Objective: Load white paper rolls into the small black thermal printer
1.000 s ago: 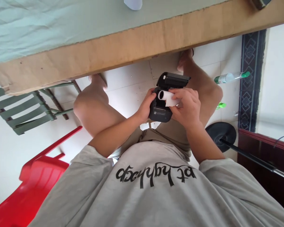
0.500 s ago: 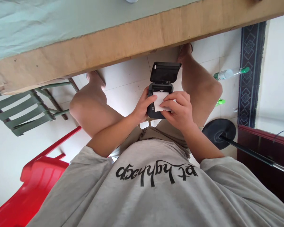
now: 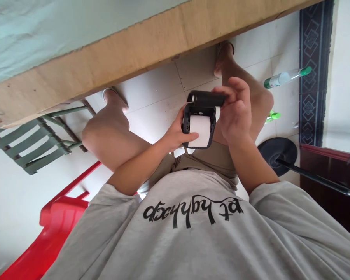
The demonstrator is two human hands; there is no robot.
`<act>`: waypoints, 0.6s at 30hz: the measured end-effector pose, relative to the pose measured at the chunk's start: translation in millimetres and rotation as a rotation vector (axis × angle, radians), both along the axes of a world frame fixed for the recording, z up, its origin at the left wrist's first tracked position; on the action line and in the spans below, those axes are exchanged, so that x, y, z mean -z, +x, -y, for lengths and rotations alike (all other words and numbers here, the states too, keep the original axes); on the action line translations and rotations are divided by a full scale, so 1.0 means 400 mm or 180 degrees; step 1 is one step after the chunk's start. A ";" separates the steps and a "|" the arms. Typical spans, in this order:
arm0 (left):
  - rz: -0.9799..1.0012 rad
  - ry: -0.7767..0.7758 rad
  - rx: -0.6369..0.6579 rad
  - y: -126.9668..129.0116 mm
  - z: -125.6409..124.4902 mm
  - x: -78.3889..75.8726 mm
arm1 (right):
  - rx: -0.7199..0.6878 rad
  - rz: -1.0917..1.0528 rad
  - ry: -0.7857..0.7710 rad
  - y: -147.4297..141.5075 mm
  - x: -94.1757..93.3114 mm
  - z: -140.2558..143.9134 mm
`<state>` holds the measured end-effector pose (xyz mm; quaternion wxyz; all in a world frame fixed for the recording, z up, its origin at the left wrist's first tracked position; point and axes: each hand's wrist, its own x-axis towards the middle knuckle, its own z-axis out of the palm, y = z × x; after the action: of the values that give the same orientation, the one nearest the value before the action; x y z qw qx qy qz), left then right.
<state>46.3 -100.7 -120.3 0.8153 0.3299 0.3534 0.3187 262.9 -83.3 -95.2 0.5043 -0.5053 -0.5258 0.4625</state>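
A small black label printer [image 3: 185,139] is held over my lap, with a white paper roll [image 3: 203,126] inside its body. My left hand [image 3: 175,134] is closed around the printer's left side, the thumb lying on the paper. Its black lid [image 3: 208,98] is raised at the far end, tilted so that it appears nearly edge-on. At the lid's right end is my right hand [image 3: 236,111], palm toward me and fingers apart. Its fingertips touch the lid's edge or lie just behind it, without wrapping round the printer.
A wooden table edge [image 3: 105,64] with a pale green cloth [image 3: 76,23] runs ahead of my knees. A folding stool [image 3: 32,142] and red chair [image 3: 58,221] are at left. On the right floor are a plastic bottle [image 3: 287,77] and a round black base with a pole [image 3: 275,157].
My right hand has left the paper and moved up to the lid. The lid has tipped further toward the printer body. My left thumb lies further across the paper.
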 end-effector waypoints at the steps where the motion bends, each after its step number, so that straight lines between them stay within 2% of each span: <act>1: -0.0005 0.0015 -0.0031 -0.001 0.000 -0.001 | 0.0050 -0.0069 -0.0048 0.000 0.001 -0.002; 4: 0.0053 0.0063 -0.0150 -0.003 -0.005 -0.015 | -0.0024 -0.0041 -0.0267 -0.001 -0.001 0.001; 8: 0.0166 -0.0078 -0.0436 -0.004 -0.014 -0.049 | -0.0761 0.0227 -0.0514 -0.019 -0.005 0.014; 10: 0.0035 -0.0129 -0.0642 -0.003 -0.016 -0.064 | -0.0981 0.0350 -0.0612 -0.029 -0.001 0.020; 13: -0.0219 -0.0121 -0.0850 0.001 -0.017 -0.076 | -0.1059 0.0389 -0.0723 -0.035 0.014 0.025; 18: -0.0184 -0.0482 -0.0860 0.009 -0.018 -0.089 | -0.0931 0.0356 -0.0737 -0.033 0.039 0.036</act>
<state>50.1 -93.6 -84.7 0.7770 0.2260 0.4410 0.3883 249.5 -97.5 -110.8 0.3402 -0.5031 -0.5641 0.5594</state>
